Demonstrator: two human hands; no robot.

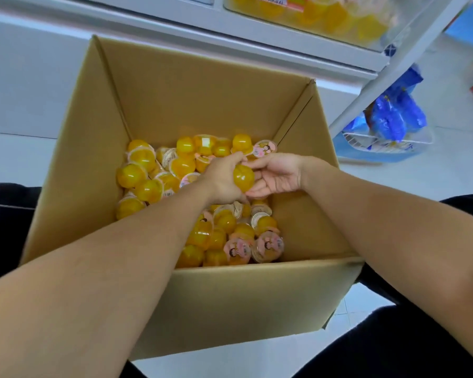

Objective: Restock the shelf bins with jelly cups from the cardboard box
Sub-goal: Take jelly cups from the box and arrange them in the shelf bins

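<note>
Item: cardboard box (230, 301), open-topped, sitting on the pale floor between the person's dark-clad legs (410, 342); both forearms are reaching down into it.

Item: left hand (221, 177), fingers curling round a yellow jelly cup (243, 177) and gripping it; a second cup seems to be sitting at its fingertips, though that is not plain to me.

Item: right hand (277, 173), palm turned toward the left hand, fingers lying loosely curved beside and under the gripped cup; fingertips are touching or nearly touching it, and I cannot tell which; the two hands are meeting close together over the middle of the box.

Item: loose jelly cups (159, 175), yellow domes with printed foil lids, lying in a jumble on the box floor beneath and all around the hands; some are lying dome-up, some lid-up; the heap is spreading left of the left hand, beyond both hands, and back toward the person beneath the wrists.

Item: shelf bin (325, 20), clear-walled, sitting on the white shelving beyond the hands and to the right, with yellow cups showing inside it.

Item: blue packets (396, 113), resting in a white wire basket (388, 143) low on the rack to the right of the right hand, well apart from the box.
</note>
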